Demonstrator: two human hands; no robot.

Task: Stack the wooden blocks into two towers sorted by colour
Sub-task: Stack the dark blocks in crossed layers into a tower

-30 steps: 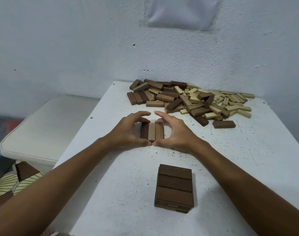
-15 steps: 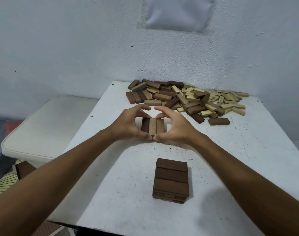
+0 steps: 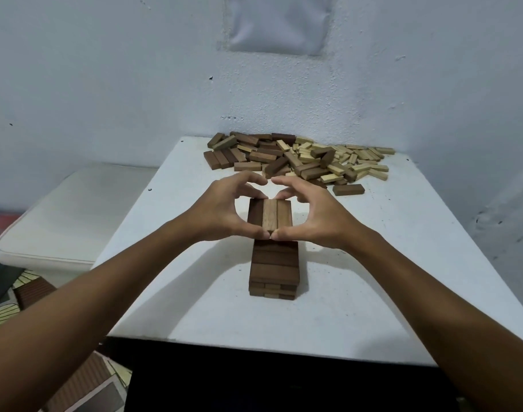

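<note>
Between hands: left hand (image 3: 224, 212) and right hand (image 3: 316, 215) pinch 3 blocks (image 3: 270, 216), long axis 12-6.
Tower (image 3: 274, 267): 6 o'clock, its top blocks crosswise.

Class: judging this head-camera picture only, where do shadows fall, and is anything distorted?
Head view: soft shadows spread on the white table beneath both forearms and beside the dark brown wooden block tower; wide-angle lens splays the table's edges; loose block pile stays fairly sharp; no glare.

tower (image 3: 274, 267): far edge behind hands (image 3: 270, 234) | elbows: cut off by frame
</note>
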